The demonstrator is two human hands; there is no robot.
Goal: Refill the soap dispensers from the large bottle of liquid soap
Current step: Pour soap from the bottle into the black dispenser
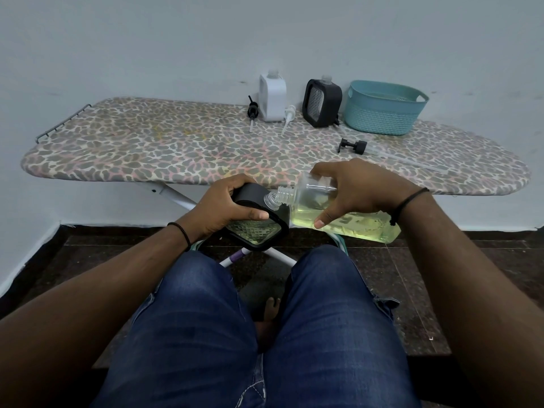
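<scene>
While the right hand (357, 193) grips the large soap bottle (338, 214) tipped mouth-first, the left hand (228, 209) clasps a black-framed dispenser (259, 228), necks touching (no stream discernible). Yellow-green liquid shows inside this dispenser; I judge it partly filled. Beyond the grip, a white dispenser (272, 97) and a second black dispenser (322, 103) stand uncapped, apparently unfilled, their pumps (354, 145) lying loose near a teal basket (382, 113). Surface: leopard-print ironing board (147, 148) against a pale wall; dark tiled floor.
</scene>
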